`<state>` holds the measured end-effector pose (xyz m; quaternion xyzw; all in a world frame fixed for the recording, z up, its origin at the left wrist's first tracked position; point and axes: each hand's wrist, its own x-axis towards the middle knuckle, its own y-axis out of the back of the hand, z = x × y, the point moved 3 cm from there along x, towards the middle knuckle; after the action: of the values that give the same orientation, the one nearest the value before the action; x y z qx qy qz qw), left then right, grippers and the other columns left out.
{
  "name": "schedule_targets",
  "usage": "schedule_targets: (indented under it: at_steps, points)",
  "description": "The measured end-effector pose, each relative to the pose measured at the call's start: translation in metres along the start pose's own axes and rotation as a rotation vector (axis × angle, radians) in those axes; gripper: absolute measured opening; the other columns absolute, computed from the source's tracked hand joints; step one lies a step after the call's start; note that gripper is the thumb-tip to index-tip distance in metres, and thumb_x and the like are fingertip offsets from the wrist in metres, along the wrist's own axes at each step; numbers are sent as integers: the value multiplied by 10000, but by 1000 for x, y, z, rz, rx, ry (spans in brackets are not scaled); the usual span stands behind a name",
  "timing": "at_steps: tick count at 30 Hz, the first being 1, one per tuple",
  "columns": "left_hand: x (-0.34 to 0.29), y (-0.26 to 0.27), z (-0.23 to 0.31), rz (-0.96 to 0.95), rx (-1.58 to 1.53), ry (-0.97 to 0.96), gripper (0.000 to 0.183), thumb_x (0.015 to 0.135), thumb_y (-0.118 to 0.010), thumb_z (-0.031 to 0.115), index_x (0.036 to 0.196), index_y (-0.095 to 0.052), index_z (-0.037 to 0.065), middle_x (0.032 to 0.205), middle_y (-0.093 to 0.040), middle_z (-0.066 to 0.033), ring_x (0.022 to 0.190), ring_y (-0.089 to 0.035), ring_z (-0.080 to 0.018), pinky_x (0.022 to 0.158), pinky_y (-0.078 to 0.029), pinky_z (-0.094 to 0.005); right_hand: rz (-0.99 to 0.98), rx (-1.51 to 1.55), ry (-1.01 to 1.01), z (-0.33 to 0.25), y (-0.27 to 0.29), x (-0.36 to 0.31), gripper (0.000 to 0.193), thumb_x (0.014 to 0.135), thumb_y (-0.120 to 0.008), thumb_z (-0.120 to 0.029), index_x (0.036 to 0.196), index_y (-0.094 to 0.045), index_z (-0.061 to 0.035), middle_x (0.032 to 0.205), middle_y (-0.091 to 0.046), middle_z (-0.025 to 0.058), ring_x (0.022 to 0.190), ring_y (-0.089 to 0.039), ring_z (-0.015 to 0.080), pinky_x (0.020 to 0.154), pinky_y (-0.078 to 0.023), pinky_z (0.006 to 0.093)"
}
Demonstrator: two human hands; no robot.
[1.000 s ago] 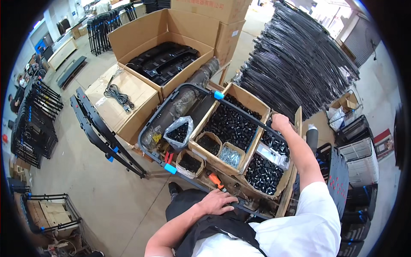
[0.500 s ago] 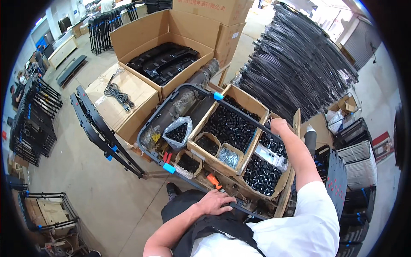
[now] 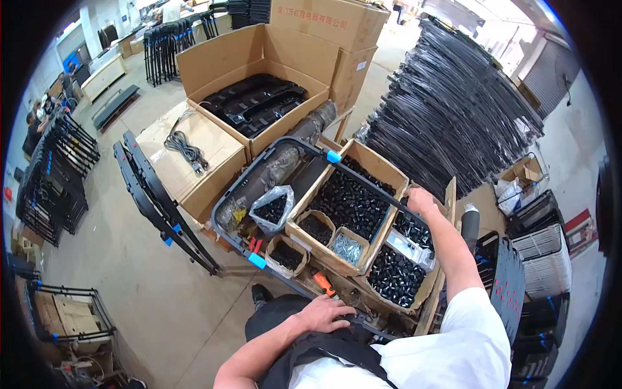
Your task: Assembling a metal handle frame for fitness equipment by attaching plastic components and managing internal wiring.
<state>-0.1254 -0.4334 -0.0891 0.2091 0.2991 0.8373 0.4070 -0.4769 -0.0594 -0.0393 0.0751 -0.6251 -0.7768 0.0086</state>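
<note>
A black tubular frame [image 3: 295, 280] with blue clips [image 3: 257, 260] lies across the boxes on the workbench in front of me. My left hand [image 3: 326, 314] rests on its near side, fingers stretched out and slightly apart. On the far right, my right hand [image 3: 422, 201] is beside the frame's tube, over the edge of a parts box. Its fingers are curled, and what they hold, if anything, is hidden. Below that arm, black knobs [image 3: 394, 277] fill a box. An orange-handled tool [image 3: 323, 283] lies just beyond my left hand.
Left of center sit a wooden box [image 3: 217, 146] with a coiled cable [image 3: 184, 150] and an open carton [image 3: 311, 45] of black panels. Folded black legs [image 3: 162, 201] lean beside them. Wrapped tubes [image 3: 447, 104] are stacked at the far right. A cardboard tray [image 3: 293, 223] holds black caps and screws.
The whole view has shifted slightly downward. My right hand has moved a little along the box edge toward me; my left hand stays on the near tube.
</note>
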Motion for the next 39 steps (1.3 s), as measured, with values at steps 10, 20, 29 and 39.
schedule_targets:
  at_steps: [10, 20, 29, 39]
  points:
    - [1, 0, -2, 9, -12, -8, 452, 1038, -618, 469, 1420, -634, 227, 1176, -713, -126, 1145, -678, -350, 1041, -499, -502, -67, -87, -33, -21, 22, 6, 264, 899, -621, -150, 1031, -827, -52, 1128, -793, 203, 1084, -769, 366, 940, -613, 493]
    - [-1, 3, -6, -44, -10, 24, 461, 1029, -635, 470, 1414, -644, 217, 1179, -716, -119, 1156, -677, -347, 1050, -494, -494, -354, -351, 45, -21, 11, 10, 296, 909, -651, -172, 1138, -827, -107, 1195, -794, 166, 1109, -777, 323, 920, -627, 451]
    - [0, 1, -5, -22, -8, 9, 464, 1046, -605, 484, 1410, -644, 199, 1196, -712, -133, 1169, -671, -345, 1057, -485, -491, -97, -3, 42, -21, 0, -11, 275, 961, -600, -188, 1109, -814, -97, 1155, -798, 166, 1107, -771, 338, 893, -630, 475]
    - [0, -5, -7, -30, -20, 11, 478, 1036, -622, 460, 1442, -628, 208, 1221, -707, -131, 1188, -658, -363, 1071, -478, -513, -269, -138, -3, -32, 11, 10, 316, 872, -682, -219, 1105, -809, -48, 1171, -780, 225, 1122, -758, 390, 937, -617, 502]
